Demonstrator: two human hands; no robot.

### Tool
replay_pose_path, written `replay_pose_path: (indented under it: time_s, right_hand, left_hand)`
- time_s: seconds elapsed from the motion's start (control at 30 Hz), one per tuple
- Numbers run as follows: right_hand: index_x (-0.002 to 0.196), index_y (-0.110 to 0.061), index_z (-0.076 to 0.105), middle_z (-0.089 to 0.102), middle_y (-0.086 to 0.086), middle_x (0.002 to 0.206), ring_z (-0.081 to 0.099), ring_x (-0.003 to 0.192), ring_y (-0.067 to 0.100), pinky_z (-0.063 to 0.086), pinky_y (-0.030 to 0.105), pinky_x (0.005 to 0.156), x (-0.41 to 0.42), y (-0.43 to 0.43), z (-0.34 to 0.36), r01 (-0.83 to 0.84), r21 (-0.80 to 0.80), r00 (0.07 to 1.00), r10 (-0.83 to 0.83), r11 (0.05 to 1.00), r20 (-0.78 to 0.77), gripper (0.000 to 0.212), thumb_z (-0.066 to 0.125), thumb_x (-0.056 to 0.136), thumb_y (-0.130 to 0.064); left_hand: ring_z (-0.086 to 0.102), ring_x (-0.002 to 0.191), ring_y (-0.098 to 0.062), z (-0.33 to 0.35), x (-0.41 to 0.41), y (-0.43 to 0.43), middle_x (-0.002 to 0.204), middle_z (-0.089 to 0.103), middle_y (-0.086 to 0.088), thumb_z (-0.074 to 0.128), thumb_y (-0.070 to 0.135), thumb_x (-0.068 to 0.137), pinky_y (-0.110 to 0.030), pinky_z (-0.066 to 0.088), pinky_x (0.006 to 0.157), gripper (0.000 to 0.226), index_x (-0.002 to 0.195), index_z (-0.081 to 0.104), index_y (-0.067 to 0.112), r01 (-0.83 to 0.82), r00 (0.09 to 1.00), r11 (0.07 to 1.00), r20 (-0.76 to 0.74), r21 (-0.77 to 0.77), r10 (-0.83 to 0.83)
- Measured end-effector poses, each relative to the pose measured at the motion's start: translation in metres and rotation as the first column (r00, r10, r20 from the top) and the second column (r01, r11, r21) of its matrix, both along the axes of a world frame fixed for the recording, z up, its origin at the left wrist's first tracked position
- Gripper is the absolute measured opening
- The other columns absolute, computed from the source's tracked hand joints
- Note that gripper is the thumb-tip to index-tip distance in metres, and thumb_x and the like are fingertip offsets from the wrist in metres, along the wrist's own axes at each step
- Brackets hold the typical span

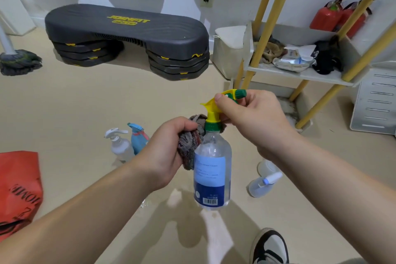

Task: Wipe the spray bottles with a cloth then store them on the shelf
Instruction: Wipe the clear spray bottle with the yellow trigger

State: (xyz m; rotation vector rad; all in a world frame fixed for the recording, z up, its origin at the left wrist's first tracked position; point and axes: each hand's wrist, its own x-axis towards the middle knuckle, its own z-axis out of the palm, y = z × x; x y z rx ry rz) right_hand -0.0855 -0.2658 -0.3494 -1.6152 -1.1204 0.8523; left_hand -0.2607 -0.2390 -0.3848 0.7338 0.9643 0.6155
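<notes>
1. Head view: the right hand (252, 122) is gripping the yellow-and-green spray head of the clear bottle (212, 169), fingers curled round it, holding the bottle upright above the floor.
2. The left hand (169, 148) is clutching a bunched cloth (190, 146), pressing it against the bottle's neck.
3. A white-topped bottle (119, 143) and a blue bottle (138, 137) are standing on the floor beyond the left hand; a small bottle (263, 184) is lying at right.
4. The shelf (300, 73) is standing beyond, at right.
</notes>
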Motion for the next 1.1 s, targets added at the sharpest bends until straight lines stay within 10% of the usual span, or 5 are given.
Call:
replay_pose_path:
  time_s: [0.23,0.53,0.7,0.87,1.1]
  right_hand:
    - [0.067,-0.005,0.055,0.049,0.006,0.056,0.046,0.054,0.025,0.044,0.039,0.055,-0.009,0.000,-0.003,0.027,-0.021,0.936,-0.018,0.999,0.350,0.053,0.071,0.083,-0.053]
    - [0.066,-0.007,0.047,0.045,0.003,0.057,0.044,0.058,0.023,0.044,0.043,0.055,-0.015,-0.011,0.007,0.036,0.018,0.893,-0.040,0.999,0.448,0.054,0.073,0.086,-0.050]
    - [0.067,-0.005,0.049,0.054,0.011,0.057,0.050,0.053,0.026,0.050,0.047,0.053,-0.018,-0.010,0.001,0.049,-0.001,0.934,-0.045,0.999,0.355,0.054,0.073,0.086,-0.049]
    - [0.081,0.003,0.063,0.069,0.025,0.075,0.062,0.059,0.030,0.049,0.043,0.054,-0.003,-0.023,-0.002,0.100,-0.011,0.970,-0.095,0.995,0.223,0.053,0.075,0.084,-0.049]
    - [0.095,0.000,0.076,0.079,0.014,0.084,0.078,0.082,0.026,0.063,0.048,0.080,0.023,-0.049,0.005,0.234,-0.062,0.972,-0.234,0.970,0.002,0.031,0.073,0.094,-0.031]
  left_hand:
    - [0.058,0.105,-0.008,-0.027,0.026,-0.057,0.111,0.060,0.011,0.047,0.040,0.091,-0.032,0.046,0.091,0.025,0.113,0.058,0.034,0.129,0.912,0.787,-0.384,0.603,0.146]
    - [0.072,0.086,-0.016,-0.033,0.019,-0.030,0.098,0.074,0.001,0.040,0.046,0.110,-0.036,0.058,0.079,0.030,0.112,0.062,0.026,-0.015,0.951,0.924,-0.280,0.381,0.131]
    - [0.057,0.123,-0.006,-0.029,0.017,-0.048,0.122,0.063,0.019,0.046,0.036,0.099,-0.027,0.046,0.101,0.037,0.135,0.054,0.041,0.142,0.923,0.651,-0.338,0.745,0.186]
    - [0.072,0.109,-0.009,-0.051,0.006,-0.034,0.114,0.078,0.010,0.042,0.032,0.113,-0.030,0.056,0.093,0.029,0.131,0.065,0.031,-0.012,0.980,0.977,-0.190,0.213,0.053]
    - [0.073,0.107,-0.042,-0.065,0.022,-0.058,0.118,0.075,-0.022,0.042,0.033,0.107,-0.053,0.054,0.103,0.042,0.123,0.066,0.002,0.044,0.998,0.926,-0.035,-0.376,-0.061]
